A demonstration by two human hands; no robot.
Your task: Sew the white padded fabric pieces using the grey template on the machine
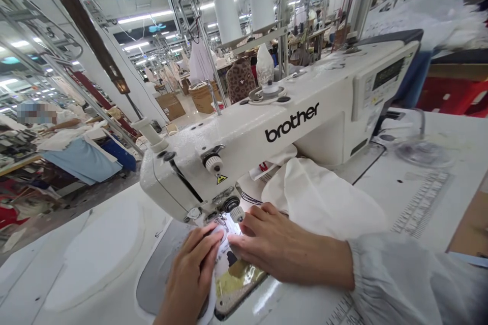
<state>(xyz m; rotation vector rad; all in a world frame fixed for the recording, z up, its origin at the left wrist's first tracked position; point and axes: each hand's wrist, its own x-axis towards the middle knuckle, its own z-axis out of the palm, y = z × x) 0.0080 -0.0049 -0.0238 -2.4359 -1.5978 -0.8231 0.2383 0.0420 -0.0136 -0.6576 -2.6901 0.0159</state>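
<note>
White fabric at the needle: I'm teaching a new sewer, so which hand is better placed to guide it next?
Probably the right hand: its fingers lie on the white fabric just before the presser foot; the left hand sits further aside.

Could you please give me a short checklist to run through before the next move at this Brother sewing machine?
1. Left hand flat on the white fabric: ok.
2. Right hand pressing the fabric beside the presser foot: ok.
3. Fingers clear of the needle: cannot tell, needle hidden.
4. Two white thread cones upright on their stand: ok.
5. Control panel reading: cannot tell, too oblique.
</note>
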